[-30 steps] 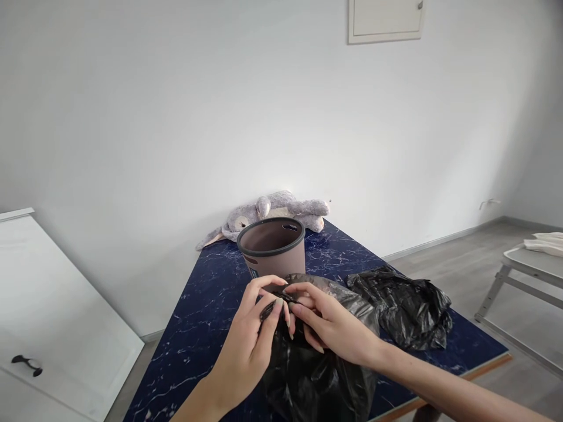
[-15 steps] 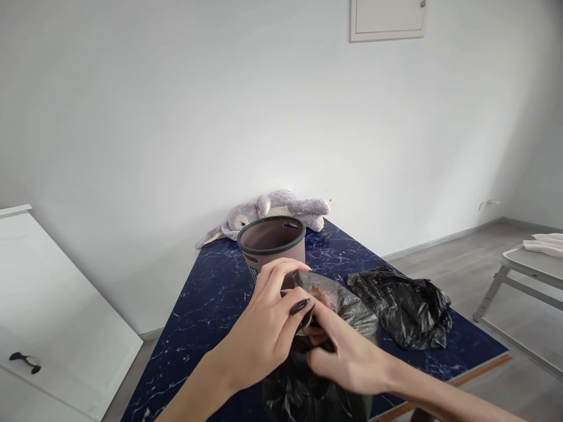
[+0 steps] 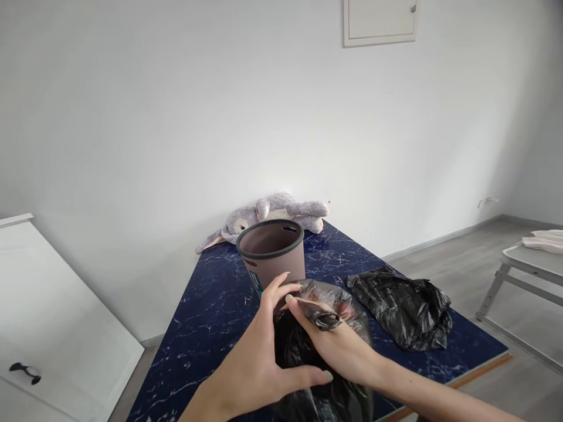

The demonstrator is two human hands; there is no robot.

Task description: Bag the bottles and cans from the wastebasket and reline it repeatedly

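Observation:
A filled black plastic bag (image 3: pixel 328 404), thin enough to show something reddish inside, is between my hands near the table's front. My left hand (image 3: pixel 259 357) is open at its left side, thumb and fingers wide apart; the fingertips are by my right thumb. Reaching in from the right, my right hand (image 3: pixel 341 343) is closed on the gathered top of the bag. A loop of black plastic lies over the back of that hand, and most of its fingers are hidden. Just beyond stands a brown waste bin (image 3: pixel 281 266) with a dark rim.
A second black plastic bag (image 3: pixel 400 308) lies crumpled on the right of the blue marbled table (image 3: pixel 189 340). Behind the bin a grey plush toy (image 3: pixel 272 214) rests against the wall. A white cabinet (image 3: pixel 57 316) is at left, a folding table (image 3: pixel 532 258) at right.
My left hand has let go of the bag's top and spread its fingers. My right hand has turned, its thumb now up by the left fingertips, with a plastic loop across it.

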